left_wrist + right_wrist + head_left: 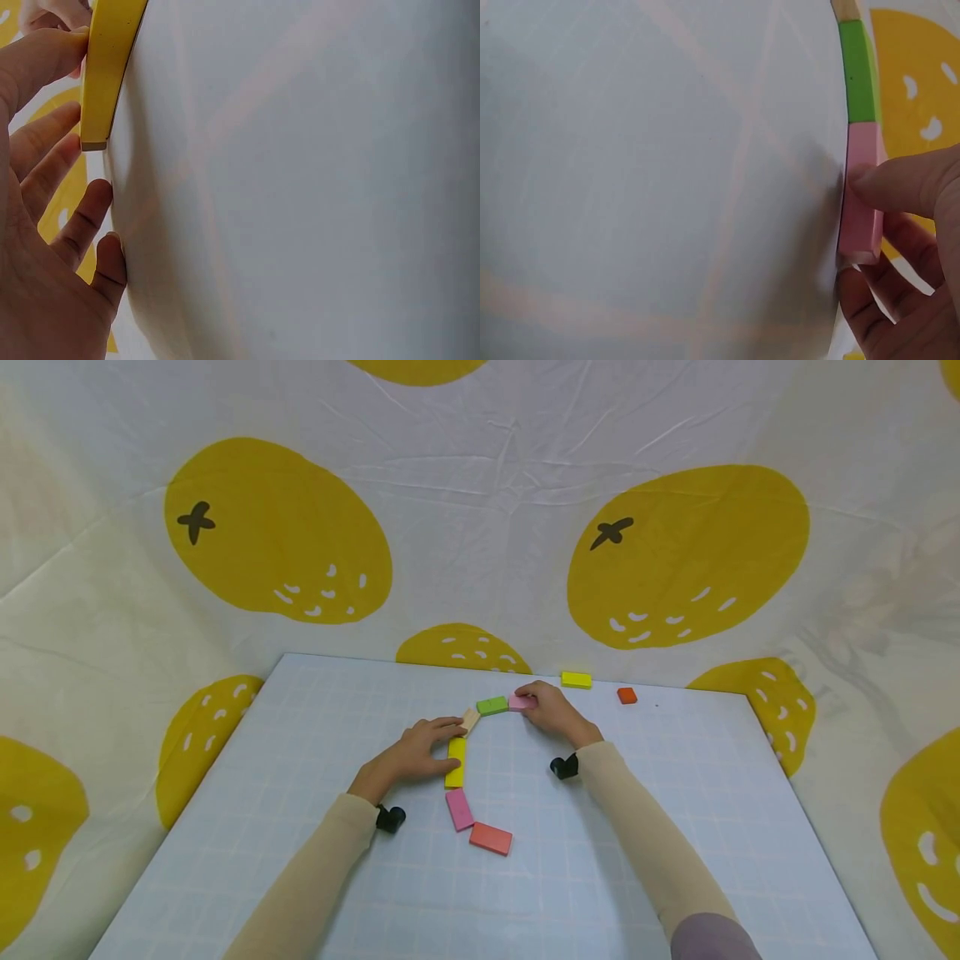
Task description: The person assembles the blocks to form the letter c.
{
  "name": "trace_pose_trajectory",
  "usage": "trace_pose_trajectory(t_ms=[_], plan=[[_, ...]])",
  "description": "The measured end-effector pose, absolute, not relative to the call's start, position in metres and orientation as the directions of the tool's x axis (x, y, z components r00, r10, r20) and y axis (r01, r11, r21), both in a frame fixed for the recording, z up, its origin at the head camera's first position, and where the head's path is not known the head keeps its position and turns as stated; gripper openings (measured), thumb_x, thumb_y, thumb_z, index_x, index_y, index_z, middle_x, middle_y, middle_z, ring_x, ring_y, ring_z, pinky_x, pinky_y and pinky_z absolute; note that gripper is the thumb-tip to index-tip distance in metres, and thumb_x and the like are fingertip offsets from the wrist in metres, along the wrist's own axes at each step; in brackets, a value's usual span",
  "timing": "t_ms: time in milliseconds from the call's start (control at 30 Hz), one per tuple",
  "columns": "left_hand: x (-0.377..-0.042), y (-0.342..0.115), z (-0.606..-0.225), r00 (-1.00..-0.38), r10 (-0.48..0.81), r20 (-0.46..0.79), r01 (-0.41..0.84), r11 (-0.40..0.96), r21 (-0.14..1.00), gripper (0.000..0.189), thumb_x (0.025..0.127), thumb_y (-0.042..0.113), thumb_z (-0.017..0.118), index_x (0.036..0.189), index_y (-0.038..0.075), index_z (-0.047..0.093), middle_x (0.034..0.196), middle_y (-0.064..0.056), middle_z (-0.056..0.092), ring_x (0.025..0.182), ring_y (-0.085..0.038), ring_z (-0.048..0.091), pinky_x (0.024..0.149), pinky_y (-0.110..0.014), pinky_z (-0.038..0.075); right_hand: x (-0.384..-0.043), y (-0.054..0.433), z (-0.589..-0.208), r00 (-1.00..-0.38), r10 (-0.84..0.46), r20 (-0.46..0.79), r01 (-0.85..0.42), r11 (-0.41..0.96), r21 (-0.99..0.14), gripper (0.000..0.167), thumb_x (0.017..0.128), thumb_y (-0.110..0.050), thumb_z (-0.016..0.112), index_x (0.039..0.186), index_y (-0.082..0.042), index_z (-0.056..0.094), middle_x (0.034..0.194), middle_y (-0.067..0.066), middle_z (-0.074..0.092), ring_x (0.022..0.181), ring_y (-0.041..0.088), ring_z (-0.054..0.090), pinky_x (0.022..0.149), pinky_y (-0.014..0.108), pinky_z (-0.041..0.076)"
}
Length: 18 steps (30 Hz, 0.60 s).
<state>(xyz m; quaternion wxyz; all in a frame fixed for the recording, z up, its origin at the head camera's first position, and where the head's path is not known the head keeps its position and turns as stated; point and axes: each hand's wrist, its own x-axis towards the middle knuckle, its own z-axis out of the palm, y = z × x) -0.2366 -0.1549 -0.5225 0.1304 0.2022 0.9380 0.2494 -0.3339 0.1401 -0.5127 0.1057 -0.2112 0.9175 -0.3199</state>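
Lying lengthwise left to right, light-pink block point(860, 223) between pinching right fingers point(861, 298), left fingers point(84, 221) outspread.

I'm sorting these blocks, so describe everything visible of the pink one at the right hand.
The pink block is light pink, rectangular and plain, apparently painted wood, with a paler edge at its free end. It lies on the table, end against the green block; the right hand grips and partly covers it.

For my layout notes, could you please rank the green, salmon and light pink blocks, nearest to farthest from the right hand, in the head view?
1. Light pink block: gripped by right hand
2. Green block: just left
3. Salmon block: lower left
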Motion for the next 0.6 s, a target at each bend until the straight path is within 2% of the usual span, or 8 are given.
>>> trace_pose_trajectory(t_ms=[233, 367, 500, 600], plan=[[-0.238, -0.155, -0.523, -0.881, 0.449, -0.149, 0.315, 0.791, 0.525, 0.058, 0.094, 0.040, 0.069, 0.148, 0.026, 0.056, 0.163, 0.003, 0.041, 0.146, -0.031, 0.039, 0.116, -0.066, 0.032, -0.331, 0.148, -0.509, -0.910, -0.404, -0.097, -0.235, 0.692, -0.683, 0.048, 0.097, -0.025, 0.072, 0.140, -0.006, 0.061, 0.141, 0.014, 0.060, 0.126, 0.032, 0.053, 0.115, 0.050, 0.044], [-0.238, -0.155, -0.524, -0.879, 0.449, -0.161, 0.309, 0.792, 0.526, 0.058, 0.094, 0.041, 0.069, 0.149, 0.026, 0.056, 0.164, 0.004, 0.041, 0.146, -0.030, 0.039, 0.117, -0.065, 0.032, -0.330, 0.156, -0.506, -0.924, -0.366, -0.111, -0.190, 0.690, -0.698, 0.055, 0.097, -0.037, 0.072, 0.142, -0.009, 0.059, 0.143, 0.014, 0.057, 0.129, 0.033, 0.051, 0.115, 0.054, 0.042], [-0.237, -0.156, -0.523, -0.879, 0.454, -0.143, 0.319, 0.785, 0.531, 0.057, 0.094, 0.038, 0.069, 0.148, 0.025, 0.056, 0.163, 0.003, 0.042, 0.145, -0.032, 0.040, 0.115, -0.068, 0.032, -0.334, 0.167, -0.506, -0.943, -0.322, -0.083, -0.178, 0.700, -0.692, 0.057, 0.097, -0.046, 0.068, 0.142, -0.012, 0.059, 0.145, 0.012, 0.055, 0.133, 0.033, 0.049, 0.115, 0.054, 0.043], [-0.237, -0.156, -0.522, -0.880, 0.457, -0.131, 0.324, 0.779, 0.536, 0.057, 0.094, 0.038, 0.069, 0.148, 0.025, 0.057, 0.163, 0.002, 0.042, 0.145, -0.032, 0.040, 0.115, -0.069, 0.031, -0.340, 0.175, -0.509, -0.953, -0.301, -0.040, -0.194, 0.706, -0.681, 0.055, 0.099, -0.045, 0.066, 0.142, -0.011, 0.058, 0.146, 0.013, 0.054, 0.135, 0.033, 0.048, 0.116, 0.054, 0.041]])
